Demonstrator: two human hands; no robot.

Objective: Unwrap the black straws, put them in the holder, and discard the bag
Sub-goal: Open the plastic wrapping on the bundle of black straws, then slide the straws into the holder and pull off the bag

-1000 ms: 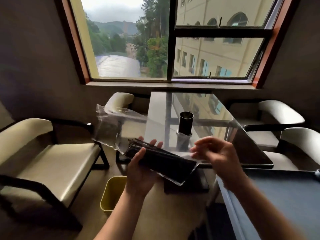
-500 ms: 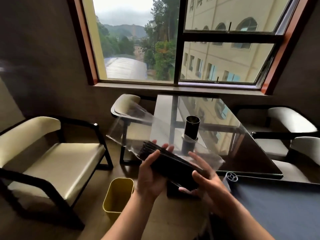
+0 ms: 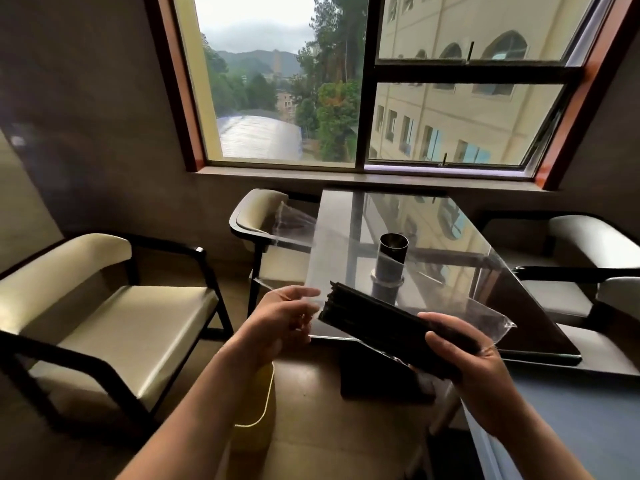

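1. A glass-topped table stands below a wide window, with a cream armchair to its left.
2. A clear bag stretches in the air across the table's near left corner, veiling what lies behind it.
3. A yellow bin sits on the floor, mostly hidden by the left forearm.
4. The black straws form a flat bundle held above the table's near edge.
5. The right hand has its fingers and thumb curled round the bundle's near end.
6. The left hand is beside the bundle's far end, fingers together and loosely bent. It is blurred, so whether it pinches the bag film cannot be told.
7. The metal holder stands upright on the table just behind the straws.
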